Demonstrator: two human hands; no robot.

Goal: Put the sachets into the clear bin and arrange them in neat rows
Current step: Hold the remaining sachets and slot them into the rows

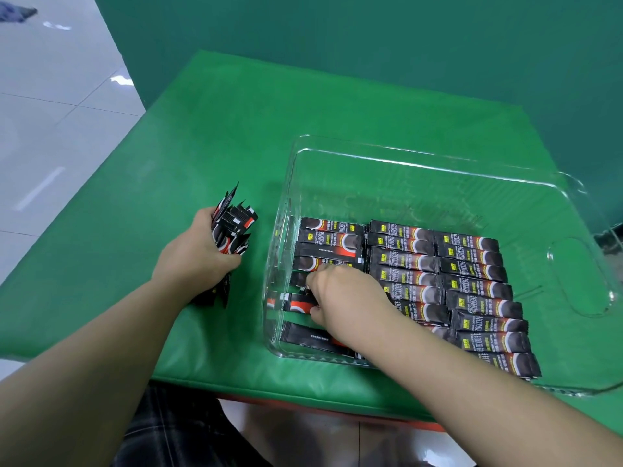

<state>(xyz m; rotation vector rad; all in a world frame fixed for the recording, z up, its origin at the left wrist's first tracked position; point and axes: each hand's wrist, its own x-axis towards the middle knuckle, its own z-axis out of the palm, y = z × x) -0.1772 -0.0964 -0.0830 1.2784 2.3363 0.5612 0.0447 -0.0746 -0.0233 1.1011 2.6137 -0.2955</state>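
A clear bin (421,156) stands on the green table, right of centre. Black-and-red sachets (472,291) lie flat in three rows across its near half. My left hand (199,254) grips a bundle of sachets (232,227) upright on the table, just left of the bin. My right hand (344,294) reaches into the bin over the left row and pinches a sachet (296,303) lying flat there. My right forearm hides part of the middle row.
The green mat (209,129) covers the table, with bare cloth behind and left of the bin. A green backdrop (371,35) rises behind the table. Grey floor tiles (50,112) lie off the table's left edge. The bin's far half holds no sachets.
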